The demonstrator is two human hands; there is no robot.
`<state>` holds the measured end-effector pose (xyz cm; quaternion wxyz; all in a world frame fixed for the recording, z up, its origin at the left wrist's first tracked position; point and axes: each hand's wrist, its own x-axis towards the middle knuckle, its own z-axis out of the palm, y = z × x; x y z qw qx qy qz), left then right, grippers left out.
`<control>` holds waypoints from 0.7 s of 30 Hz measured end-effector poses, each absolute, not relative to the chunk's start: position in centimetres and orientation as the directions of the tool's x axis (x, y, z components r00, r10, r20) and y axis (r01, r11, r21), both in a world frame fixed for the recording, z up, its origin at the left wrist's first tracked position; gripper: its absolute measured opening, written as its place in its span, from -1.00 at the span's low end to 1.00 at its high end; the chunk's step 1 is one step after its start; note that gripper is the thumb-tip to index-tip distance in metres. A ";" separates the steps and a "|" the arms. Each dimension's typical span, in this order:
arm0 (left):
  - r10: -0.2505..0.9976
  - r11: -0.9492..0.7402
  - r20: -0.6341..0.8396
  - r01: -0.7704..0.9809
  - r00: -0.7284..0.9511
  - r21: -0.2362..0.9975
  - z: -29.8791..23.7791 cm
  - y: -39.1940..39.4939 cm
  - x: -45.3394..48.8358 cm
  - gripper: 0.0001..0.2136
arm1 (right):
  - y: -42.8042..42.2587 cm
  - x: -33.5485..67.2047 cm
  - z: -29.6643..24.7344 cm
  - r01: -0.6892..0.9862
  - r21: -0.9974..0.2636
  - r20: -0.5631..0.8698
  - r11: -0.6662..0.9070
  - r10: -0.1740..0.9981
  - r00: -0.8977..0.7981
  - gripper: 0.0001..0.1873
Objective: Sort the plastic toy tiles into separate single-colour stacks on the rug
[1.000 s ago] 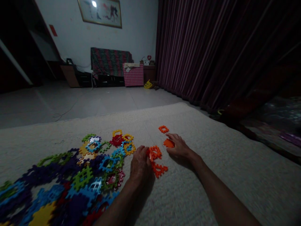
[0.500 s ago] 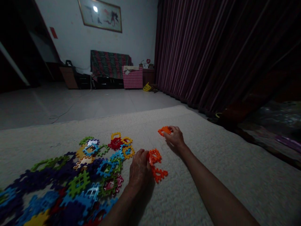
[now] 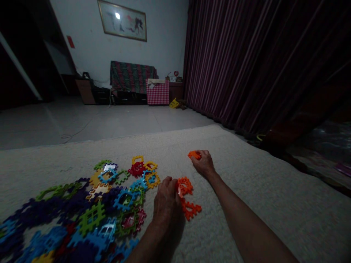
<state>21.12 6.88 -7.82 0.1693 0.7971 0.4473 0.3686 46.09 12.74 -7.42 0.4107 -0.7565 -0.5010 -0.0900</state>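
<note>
My left hand rests on the pale carpet with its fingers curled on a small stack of orange plastic interlocking pieces. Another orange piece lies just in front of that stack. Farther out, my right hand is closed on orange pieces at its fingertips. A spread of multicoloured interlocking pieces in purple, blue, green, yellow and red covers the carpet to the left of my left hand.
Dark striped curtains hang along the right. Beyond the carpet is a bare grey floor with a thin cable. At the far wall stand a covered bench, a checked red box and a framed picture.
My right hand moved from the near orange piece out to the farther one and gathered both in its fingers. My left hand stayed on the orange stack. The camera shifted slightly.
</note>
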 end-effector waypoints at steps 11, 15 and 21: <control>0.835 -0.543 0.495 0.509 0.241 0.668 -8.5 7.4 21.2 -0.67 | 12.3 45.1 -6.6 0.843 -0.440 0.460 -0.310 0.728 0.508 -0.44; 0.872 -0.488 0.446 0.438 0.203 0.755 -7.5 8.1 20.9 -0.68 | 12.0 44.5 -6.0 0.849 -0.387 0.415 -0.359 0.755 0.508 -0.51; 0.951 -0.310 0.271 0.416 0.151 0.855 -5.9 8.6 20.4 -0.70 | 12.2 44.3 -5.9 0.847 -0.384 0.408 -0.368 0.755 0.513 -0.51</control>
